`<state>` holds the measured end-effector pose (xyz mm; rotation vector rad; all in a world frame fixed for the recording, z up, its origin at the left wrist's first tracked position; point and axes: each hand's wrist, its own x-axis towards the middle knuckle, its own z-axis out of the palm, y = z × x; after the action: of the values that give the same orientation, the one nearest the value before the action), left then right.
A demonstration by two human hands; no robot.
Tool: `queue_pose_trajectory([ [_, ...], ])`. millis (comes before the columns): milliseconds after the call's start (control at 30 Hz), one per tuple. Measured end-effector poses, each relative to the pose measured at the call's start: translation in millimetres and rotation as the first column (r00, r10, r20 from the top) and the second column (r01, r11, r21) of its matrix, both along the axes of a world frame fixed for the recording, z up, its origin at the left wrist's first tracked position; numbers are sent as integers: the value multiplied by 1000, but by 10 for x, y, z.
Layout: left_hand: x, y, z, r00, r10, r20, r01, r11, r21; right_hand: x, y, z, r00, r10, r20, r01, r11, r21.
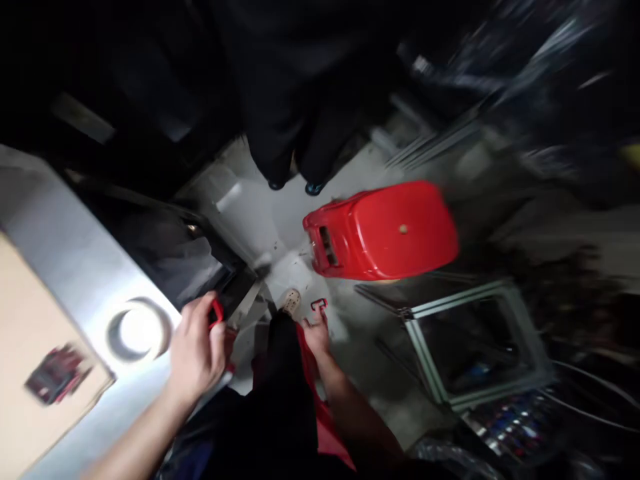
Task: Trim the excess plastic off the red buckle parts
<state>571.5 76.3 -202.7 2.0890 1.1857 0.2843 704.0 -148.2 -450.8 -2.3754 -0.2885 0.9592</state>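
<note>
My left hand [196,350] is closed at the edge of the metal worktop, and a small curved red piece [217,312] shows between its thumb and fingers. The rest of that piece is hidden by the hand. Lower down and farther right, my right hand [317,335] is closed with its fingertips on a small red and black open-framed piece [319,305], held above the floor. Blur keeps me from telling exactly what either piece is. Beside my left hand, a white roll of tape [119,333] lies on the worktop.
A red plastic stool [400,233] stands on the floor ahead to the right. A metal frame [425,363] is nearer on the right. Another person's dark-trousered legs [273,127] are ahead. On the left, a dark red and black object [57,375] lies on a beige board [30,313].
</note>
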Motion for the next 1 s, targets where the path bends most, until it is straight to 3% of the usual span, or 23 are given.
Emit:
queue_pose_trajectory([
  [100,-55,-112,180,965,12,263,41,980,-197,-1,-152,1015,961,-137,242,88,975,202],
  [167,-349,-279,445,917,22,399,101,953,-285,-162,-103,1704,912,-197,359,59,930,362],
  [267,-1245,-533,845,845,56,532,212,878,-429,-873,127,2656,861,-191,471,-111,833,542],
  [333,-2021,-609,1049,811,165,562,192,832,-520,-1610,341,3144,852,-113,511,-303,689,658],
  [400,-2813,-602,1224,764,325,557,100,794,-600,-2425,569,3489,887,74,456,-418,546,726],
  [467,-3539,-567,1401,692,482,538,-17,755,-655,-3193,779,3725,910,288,297,-401,439,804],
  [500,-3859,-557,1492,651,547,527,-74,736,-673,-3530,872,3818,898,397,191,-360,412,837],
  [567,-4387,-566,1660,579,638,508,-164,701,-694,-4079,1037,3977,819,573,18,-298,399,867],
  [633,-4763,-606,1776,534,689,491,-221,674,-705,-4458,1180,4107,723,689,-55,-314,399,862],
  [733,-5107,-690,1836,495,732,468,-252,637,-729,-4775,1359,4244,607,792,-67,-401,378,834],
  [833,-5311,-778,1829,473,751,462,-222,609,-762,-4910,1516,4315,487,862,-142,-419,374,827],
  [933,-5451,-853,1851,435,765,475,-219,602,-768,-4961,1684,4370,277,893,-356,-339,437,833],
  [1000,-5511,-887,1896,435,747,503,-251,637,-729,-4969,1794,4422,107,878,-466,-305,475,825],
])
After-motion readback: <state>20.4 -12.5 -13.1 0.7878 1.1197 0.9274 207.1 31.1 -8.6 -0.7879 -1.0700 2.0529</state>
